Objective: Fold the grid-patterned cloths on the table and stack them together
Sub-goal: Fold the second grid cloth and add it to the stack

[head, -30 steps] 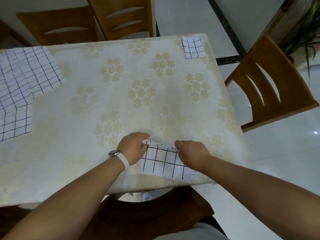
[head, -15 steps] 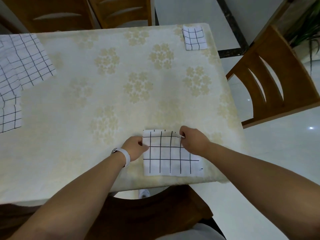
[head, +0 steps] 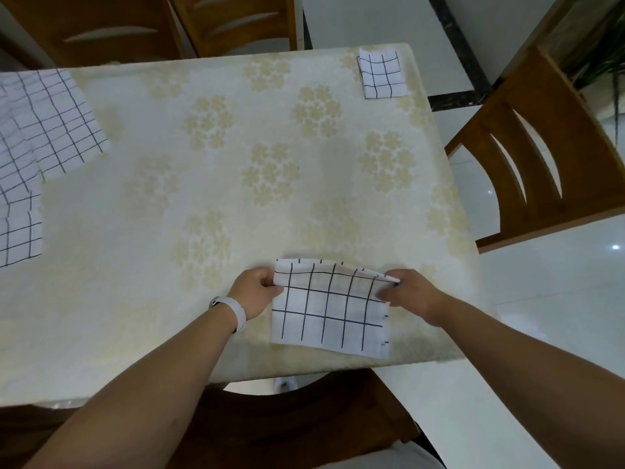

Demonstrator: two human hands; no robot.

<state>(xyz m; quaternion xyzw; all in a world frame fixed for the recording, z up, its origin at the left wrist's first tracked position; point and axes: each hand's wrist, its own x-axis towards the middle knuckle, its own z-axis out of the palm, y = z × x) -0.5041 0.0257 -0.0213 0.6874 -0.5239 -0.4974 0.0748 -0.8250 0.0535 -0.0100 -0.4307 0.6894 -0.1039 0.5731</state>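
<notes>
A white cloth with a black grid (head: pixel 329 308) lies partly folded at the table's near edge, its far edge lifted a little. My left hand (head: pixel 255 291) pinches its far left corner and my right hand (head: pixel 407 292) pinches its far right corner. A small folded grid cloth (head: pixel 382 73) rests at the table's far right corner. Unfolded grid cloths (head: pixel 40 143) lie spread at the far left, partly cut off by the frame.
The table (head: pixel 209 184) wears a cream cloth with pale flower prints. A wooden chair (head: pixel 548 157) stands to the right, two more at the far side (head: pixel 233 22), and one chair back (head: pixel 297 428) sits just under the near edge.
Both hands have carried the cloth's edge away from me and now hold its far corners, so more of the grid shows. The view has shifted slightly.
</notes>
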